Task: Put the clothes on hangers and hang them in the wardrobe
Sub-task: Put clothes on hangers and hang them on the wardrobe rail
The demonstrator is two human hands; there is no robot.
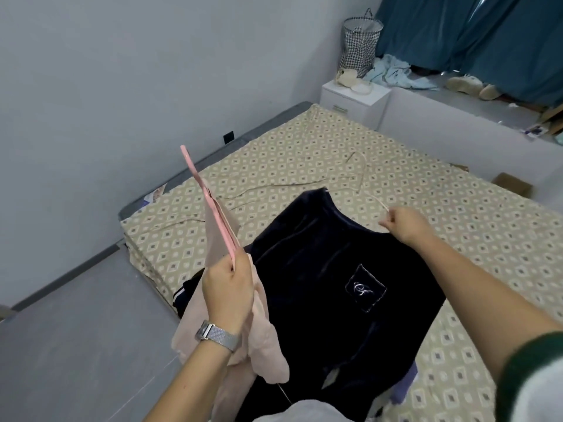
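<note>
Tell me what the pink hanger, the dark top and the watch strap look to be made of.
Pink hanger: probably plastic, flat and rigid with a smooth, even matte colour.
Dark top: likely velvet or velour, navy, with soft shiny streaks along its folds and a stitched patch.
Watch strap: apparently metal mesh, silver-grey with a fine woven texture and a clasp.

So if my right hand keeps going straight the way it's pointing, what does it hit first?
Probably the cream hanger lying on the bed just past the right hand, which grips another hanger's hook; depth is hard to judge.
</note>
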